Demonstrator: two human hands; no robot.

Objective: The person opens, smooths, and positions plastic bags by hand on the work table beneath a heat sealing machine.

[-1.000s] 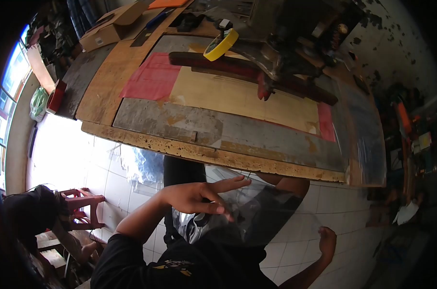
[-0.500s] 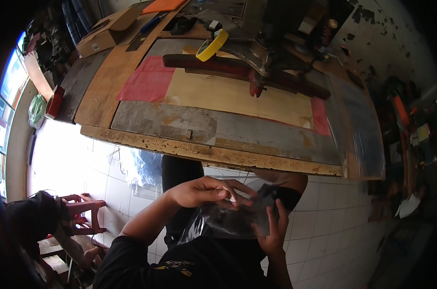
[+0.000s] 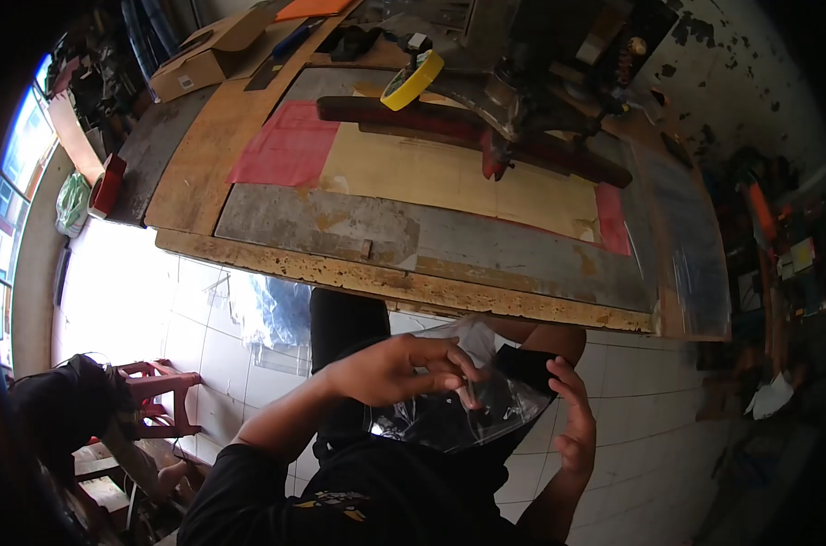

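Observation:
A clear, shiny plastic sheet or bag [image 3: 513, 405] lies over my lap, below the table's front edge. My left hand [image 3: 404, 369] is over its left part with fingers bent and closed, seemingly pinching the plastic; the exact grip is partly hidden. My right hand [image 3: 572, 423] is just off the sheet's right edge, fingers apart and curved, with nothing visible in it. In front stands a worktable with a press, its long dark red bar [image 3: 404, 118] above a tan sheet [image 3: 467, 187] with red ends.
A yellow tape roll [image 3: 413, 82] leans on the bar. The thick wooden table edge [image 3: 413, 287] runs before my knees. A cardboard box [image 3: 199, 68] sits at the back left. Clear plastic [image 3: 272, 309] lies on the floor; a person [image 3: 76, 409] is near a red stool [image 3: 167, 400].
My right hand has moved right, away from the plastic, and opened. My left hand has shifted slightly right, and the plastic is spread further to the right.

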